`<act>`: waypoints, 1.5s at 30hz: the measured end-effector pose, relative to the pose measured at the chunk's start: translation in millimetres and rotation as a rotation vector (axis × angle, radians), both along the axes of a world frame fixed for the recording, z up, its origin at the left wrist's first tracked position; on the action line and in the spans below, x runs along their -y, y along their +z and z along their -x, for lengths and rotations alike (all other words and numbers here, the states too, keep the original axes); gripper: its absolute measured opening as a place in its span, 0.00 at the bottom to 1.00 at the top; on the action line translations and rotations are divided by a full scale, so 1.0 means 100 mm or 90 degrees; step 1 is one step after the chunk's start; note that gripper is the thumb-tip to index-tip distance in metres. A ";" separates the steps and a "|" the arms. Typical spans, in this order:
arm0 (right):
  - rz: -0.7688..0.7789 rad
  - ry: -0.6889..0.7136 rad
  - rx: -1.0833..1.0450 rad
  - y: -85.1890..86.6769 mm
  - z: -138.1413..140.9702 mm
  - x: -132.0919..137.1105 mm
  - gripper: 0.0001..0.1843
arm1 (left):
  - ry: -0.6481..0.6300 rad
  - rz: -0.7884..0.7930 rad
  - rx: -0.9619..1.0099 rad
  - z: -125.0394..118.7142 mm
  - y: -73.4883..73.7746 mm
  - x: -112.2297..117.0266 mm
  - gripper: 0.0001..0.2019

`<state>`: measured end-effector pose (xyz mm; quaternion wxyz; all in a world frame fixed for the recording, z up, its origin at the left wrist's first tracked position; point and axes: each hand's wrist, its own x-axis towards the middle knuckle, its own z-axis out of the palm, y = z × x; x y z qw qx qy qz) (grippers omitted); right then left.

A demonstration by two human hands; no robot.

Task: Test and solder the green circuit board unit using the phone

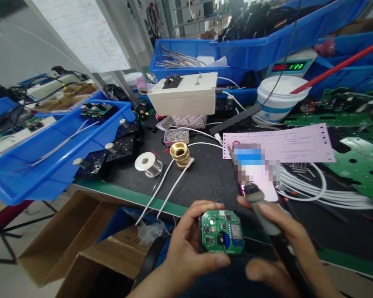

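We held the circuit board [216,227] in our left hand [186,252]. Right of it, our right hand [298,244] gripped a tool [269,221] slanting forward.

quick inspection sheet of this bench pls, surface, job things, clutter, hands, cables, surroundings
Surface: black mat with a green front edge.
Job's things: green circuit board; blurred tool, partly grey.
Clutter: wire spool, brass fitting, dish of small metal parts, pink paper, lit phone.
Hands: left hand holds the circuit board; right hand holds the tool.
Cables: coiled white cable at right; white leads cross the front edge.
Surroundings: blue bins behind, cardboard boxes lower left.
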<state>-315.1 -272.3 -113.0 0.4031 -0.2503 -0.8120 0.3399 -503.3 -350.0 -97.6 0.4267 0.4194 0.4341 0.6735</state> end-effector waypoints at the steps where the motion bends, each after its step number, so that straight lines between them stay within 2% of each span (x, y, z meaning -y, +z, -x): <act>1: -0.001 0.013 0.020 0.02 0.05 -0.01 0.35 | -0.007 -0.003 0.006 -0.02 -0.01 0.00 0.27; 7: 0.068 0.056 -0.021 0.18 0.21 0.04 0.32 | -0.059 0.031 -0.011 -0.01 -0.05 0.06 0.34; 12: -0.016 0.075 -0.033 0.27 0.18 0.02 0.28 | -0.113 0.072 -0.206 0.06 0.00 0.11 0.31; 15: -0.049 0.076 -0.021 0.26 0.16 0.01 0.29 | -0.119 0.063 -0.295 0.07 0.07 0.10 0.28; 19: -0.041 0.086 -0.040 0.20 0.13 0.02 0.30 | -0.117 0.048 -0.372 0.05 0.12 0.08 0.30; 25: -0.049 0.136 -0.085 0.12 0.11 -0.04 0.40 | -0.108 0.021 -0.466 0.07 0.16 0.08 0.30; 32: -0.028 0.133 -0.019 0.12 0.06 -0.08 0.42 | -0.121 -0.004 -0.396 0.07 0.18 0.05 0.30; 36: -0.024 0.140 -0.055 0.14 0.10 -0.06 0.38 | -0.111 0.031 -0.331 0.03 0.14 0.08 0.32; 42: -0.023 0.132 -0.087 0.14 0.14 -0.04 0.36 | -0.125 0.038 -0.342 0.06 0.15 0.07 0.31; 45: 0.011 0.118 -0.071 0.14 0.15 -0.06 0.37 | -0.141 0.028 -0.259 0.08 0.12 0.07 0.31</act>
